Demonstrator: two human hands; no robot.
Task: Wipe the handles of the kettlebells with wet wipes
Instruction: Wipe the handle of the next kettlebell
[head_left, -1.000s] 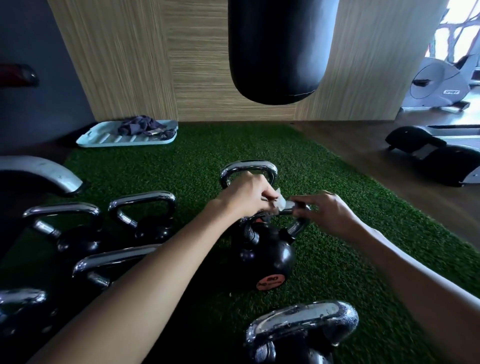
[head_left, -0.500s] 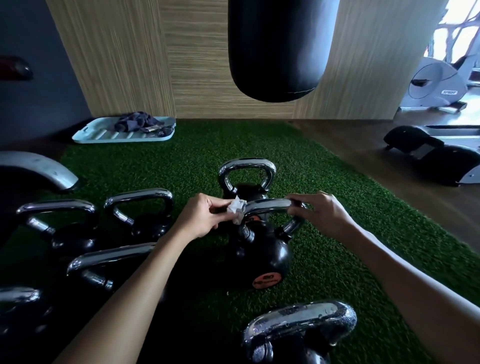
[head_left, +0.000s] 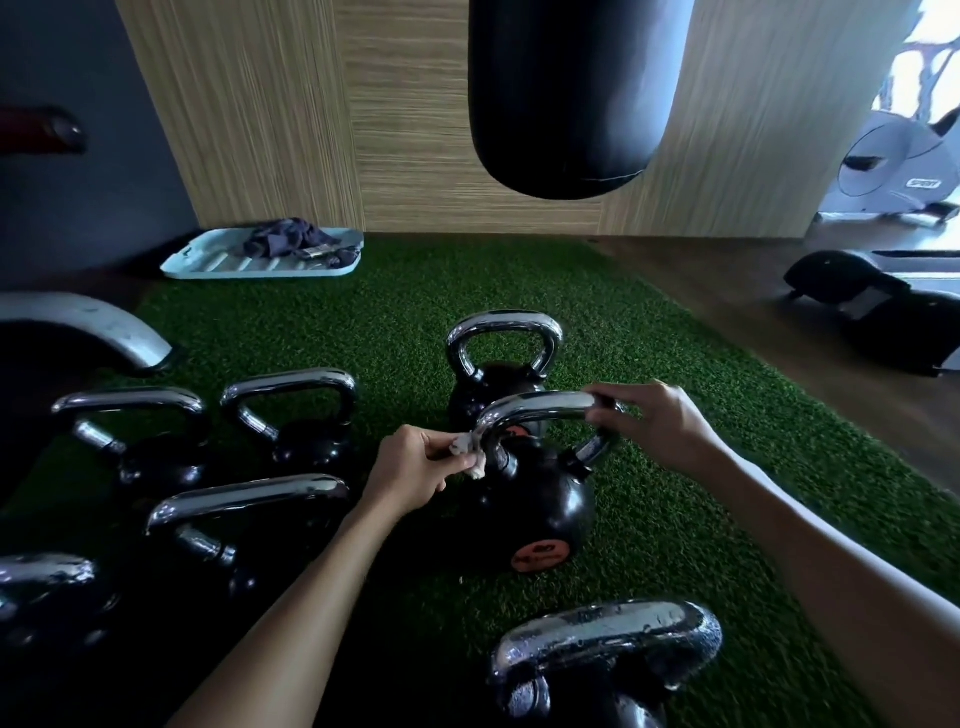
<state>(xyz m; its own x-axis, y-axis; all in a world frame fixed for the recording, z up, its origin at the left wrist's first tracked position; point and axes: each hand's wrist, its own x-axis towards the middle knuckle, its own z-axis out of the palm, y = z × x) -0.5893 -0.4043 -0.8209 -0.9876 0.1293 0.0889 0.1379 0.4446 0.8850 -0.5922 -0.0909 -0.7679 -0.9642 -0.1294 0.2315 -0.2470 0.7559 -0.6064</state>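
Kettlebell (head_left: 535, 499) on turf (head_left: 675, 519), left hand (head_left: 415, 467) pinching wipe (head_left: 467, 452) against handle's (head_left: 540, 410) left bend, right hand (head_left: 654, 426) gripping its right corner.

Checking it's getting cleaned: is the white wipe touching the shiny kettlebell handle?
Touching. Head view: the crumpled white wet wipe, pinched by the left hand, presses against the left bend of the chrome kettlebell handle.

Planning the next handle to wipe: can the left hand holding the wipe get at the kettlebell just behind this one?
Probably yes. The left hand pinches the wet wipe at the near handle; the rear kettlebell's handle stands uncovered just beyond, nothing lying between them.
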